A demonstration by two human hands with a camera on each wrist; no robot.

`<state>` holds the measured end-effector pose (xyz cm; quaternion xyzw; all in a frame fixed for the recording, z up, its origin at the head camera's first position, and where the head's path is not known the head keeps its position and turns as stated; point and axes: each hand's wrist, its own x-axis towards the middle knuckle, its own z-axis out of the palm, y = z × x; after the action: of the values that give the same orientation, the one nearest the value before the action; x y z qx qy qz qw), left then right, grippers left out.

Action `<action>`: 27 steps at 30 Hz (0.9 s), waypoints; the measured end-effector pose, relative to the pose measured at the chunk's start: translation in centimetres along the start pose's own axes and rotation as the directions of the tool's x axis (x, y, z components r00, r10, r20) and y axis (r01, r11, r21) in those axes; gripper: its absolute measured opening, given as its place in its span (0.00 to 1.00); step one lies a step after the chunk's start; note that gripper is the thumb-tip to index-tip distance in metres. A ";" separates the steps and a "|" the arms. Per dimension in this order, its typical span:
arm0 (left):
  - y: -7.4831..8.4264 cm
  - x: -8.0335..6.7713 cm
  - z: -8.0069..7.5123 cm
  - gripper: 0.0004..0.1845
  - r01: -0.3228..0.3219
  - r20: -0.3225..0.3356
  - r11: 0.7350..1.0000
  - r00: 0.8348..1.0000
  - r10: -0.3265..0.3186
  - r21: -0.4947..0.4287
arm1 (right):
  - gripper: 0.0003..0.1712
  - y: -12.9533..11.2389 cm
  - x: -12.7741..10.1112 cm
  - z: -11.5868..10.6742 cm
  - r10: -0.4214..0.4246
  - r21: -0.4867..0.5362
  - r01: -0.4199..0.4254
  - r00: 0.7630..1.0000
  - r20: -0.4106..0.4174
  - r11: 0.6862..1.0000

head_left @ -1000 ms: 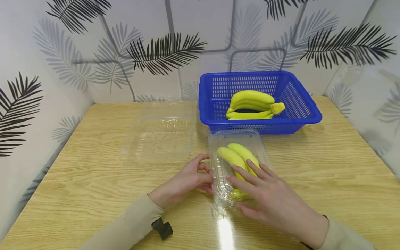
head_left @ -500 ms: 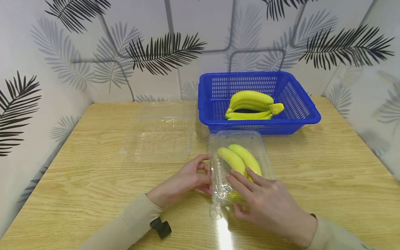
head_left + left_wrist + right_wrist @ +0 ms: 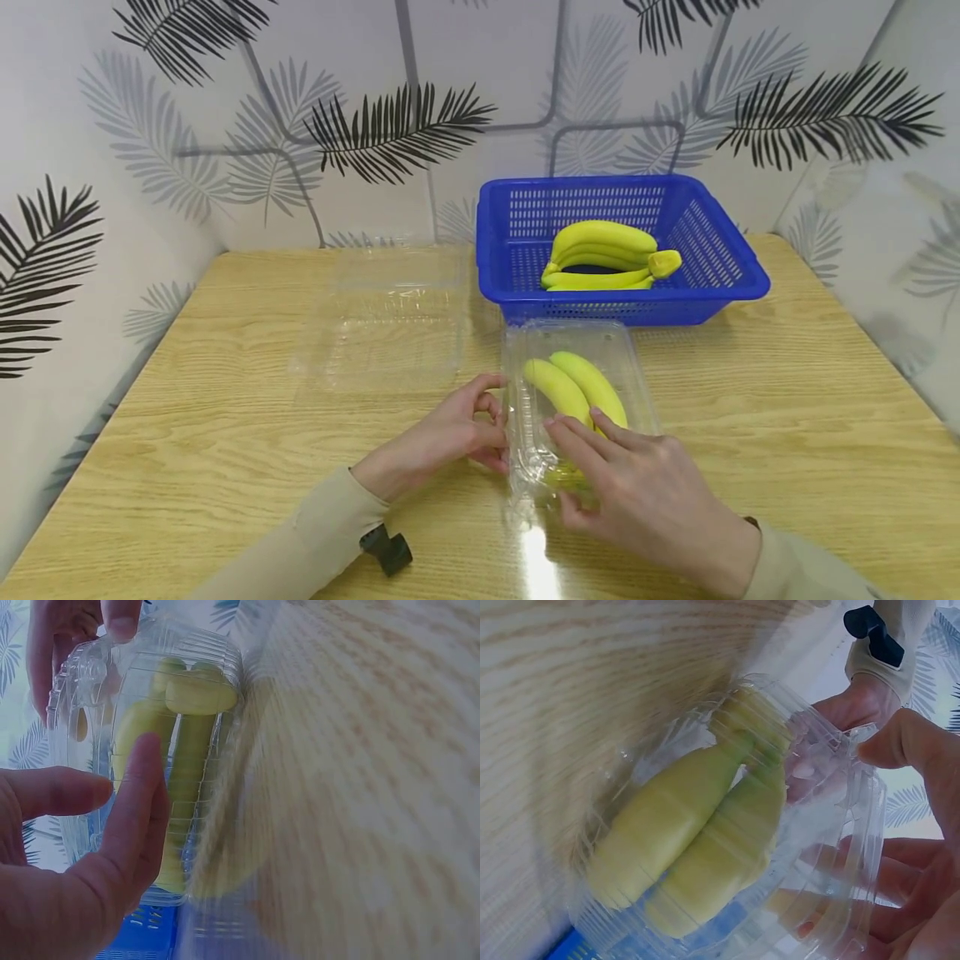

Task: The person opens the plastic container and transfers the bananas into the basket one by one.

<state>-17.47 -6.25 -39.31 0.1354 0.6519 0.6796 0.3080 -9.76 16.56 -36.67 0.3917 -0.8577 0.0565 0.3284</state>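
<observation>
A clear plastic clamshell box [image 3: 641,379] with its lid over a small bunch of bananas [image 3: 557,385] lies on the table in front of the blue basket. My left hand [image 3: 457,429] touches the box's left side; in the left wrist view its fingers [image 3: 133,784] are fairly straight against the wall, the thumb near the rim. My right hand [image 3: 645,487] rests on the lid's near part, fingers extended and close together. Its thumb [image 3: 892,741] touches the rim at a near corner in the right wrist view. The right hand covers the bunch's near end in the head view.
A blue plastic basket [image 3: 622,310] with another bunch of bananas [image 3: 603,236] stands behind the box. To the left lies an open clear clamshell box [image 3: 393,337]. The wooden table [image 3: 787,400] meets a leaf-patterned wall [image 3: 375,67] at the back.
My right hand has drawn slightly left and toward me on the lid, and its spread fingers have come together. My left hand has stayed nearly still at the box's side.
</observation>
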 end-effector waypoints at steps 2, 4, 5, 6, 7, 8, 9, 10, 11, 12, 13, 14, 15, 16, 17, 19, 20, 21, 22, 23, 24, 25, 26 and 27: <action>0.0 0.0 0.0 0.41 -0.002 0.001 1.000 1.000 0.002 0.002 | 0.31 -0.1 0.1 -0.1 0.010 -0.004 -0.010 1.000 0.006 1.000; 0.0 0.0 0.0 0.40 -0.004 0.003 1.000 1.000 0.004 -0.002 | 0.32 -0.1 0.1 -0.1 0.019 -0.009 -0.019 1.000 0.009 1.000; 0.0 0.0 0.0 0.40 -0.003 0.004 1.000 1.000 0.003 -0.002 | 0.32 -0.2 0.2 -0.2 0.027 -0.011 -0.027 1.000 0.014 1.000; 0.1 0.0 0.0 0.40 -0.002 0.004 1.000 1.000 0.002 -0.003 | 0.32 -0.3 0.2 -0.3 0.033 -0.013 -0.033 0.999 0.020 0.999; 0.1 0.0 0.0 0.40 -0.002 0.004 1.000 1.000 0.002 -0.004 | 0.33 -0.4 0.3 -0.3 0.039 -0.016 -0.038 0.999 0.023 0.999; 0.1 0.0 0.0 0.41 -0.001 0.005 1.000 1.000 0.001 -0.001 | 0.32 -0.5 0.4 -0.5 0.047 -0.018 -0.046 0.998 0.030 0.999; 0.0 0.0 0.0 0.41 -0.001 0.007 1.000 1.000 0.001 0.003 | 0.32 -0.6 0.5 -0.6 0.055 -0.023 -0.054 0.998 0.035 0.998; 0.1 0.0 0.1 0.42 -0.001 0.005 1.000 1.000 0.001 0.008 | 0.31 -0.8 0.6 -0.7 0.063 -0.031 -0.062 0.997 0.041 0.998; 0.1 0.0 0.1 0.42 -0.003 0.003 1.000 1.000 0.003 0.013 | 0.31 -1.0 0.8 -0.9 0.073 -0.040 -0.071 0.996 0.053 0.997; 0.1 0.0 0.2 0.43 -0.003 0.004 1.000 1.000 0.003 0.017 | 0.31 -1.2 0.8 -1.0 0.080 -0.050 -0.077 0.995 0.064 0.996; 0.1 0.0 0.2 0.43 -0.004 0.007 1.000 1.000 0.004 0.023 | 0.31 -1.3 0.9 -1.1 0.088 -0.060 -0.084 0.993 0.075 0.995; 0.1 -0.1 0.2 0.43 -0.004 0.008 1.000 1.000 0.004 0.030 | 0.30 -1.5 1.0 -1.2 0.097 -0.067 -0.091 0.992 0.087 0.994; 0.1 -0.1 0.2 0.43 -0.003 0.009 0.999 1.000 0.003 0.034 | 0.30 -1.7 1.0 -1.2 0.103 -0.073 -0.096 0.990 0.093 0.993; 0.1 -0.1 0.2 0.43 -0.001 0.008 0.999 1.000 0.001 0.036 | 0.29 -1.8 1.1 -1.2 0.108 -0.075 -0.100 0.989 0.098 0.992; 0.1 -0.1 0.2 0.42 0.000 0.010 0.999 1.000 0.000 0.038 | 0.29 -1.9 1.1 -1.2 0.111 -0.073 -0.104 0.989 0.100 0.992; 0.1 -0.2 0.2 0.41 0.008 0.010 0.999 1.000 -0.008 0.043 | 0.29 -1.9 1.1 -1.2 0.116 -0.062 -0.111 0.989 0.093 0.992; 0.1 -0.3 0.2 0.41 0.009 0.008 0.999 1.000 -0.009 0.043 | 0.29 -2.0 1.2 -1.2 0.117 -0.052 -0.113 0.990 0.085 0.992; 0.1 -0.3 0.2 0.41 0.009 0.006 0.999 1.000 -0.009 0.043 | 0.30 -2.0 1.2 -1.2 0.118 -0.042 -0.115 0.990 0.083 0.993; 0.1 -0.3 0.2 0.41 0.010 0.004 0.999 1.000 -0.010 0.043 | 0.31 -2.0 1.2 -1.1 0.116 -0.031 -0.114 0.990 0.083 0.993; 0.1 -0.3 0.2 0.41 0.010 0.003 0.999 1.000 -0.010 0.041 | 0.32 -2.0 1.2 -1.1 0.114 -0.019 -0.113 0.990 0.083 0.993; 0.1 -0.3 0.3 0.41 0.010 0.001 0.999 1.000 -0.010 0.040 | 0.34 -2.0 1.2 -1.0 0.112 -0.009 -0.112 0.990 0.089 0.994; 0.1 -0.3 0.3 0.42 0.007 0.001 0.999 1.000 -0.007 0.037 | 0.35 -2.0 1.2 -0.9 0.109 -0.003 -0.109 0.989 0.099 0.994; 0.1 -0.3 0.4 0.42 0.006 0.003 0.999 1.000 -0.006 0.034 | 0.37 -2.0 1.2 -0.8 0.103 0.000 -0.104 0.988 0.115 0.995; 0.1 -0.4 0.4 0.41 0.006 0.004 0.999 1.000 -0.006 0.031 | 0.38 -2.0 1.2 -0.7 0.101 -0.004 -0.101 0.986 0.131 0.995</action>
<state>-16.98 -6.14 -39.12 0.1397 0.6622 0.6681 0.3093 -8.52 14.64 -35.71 0.3512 -0.8960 0.0484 0.2674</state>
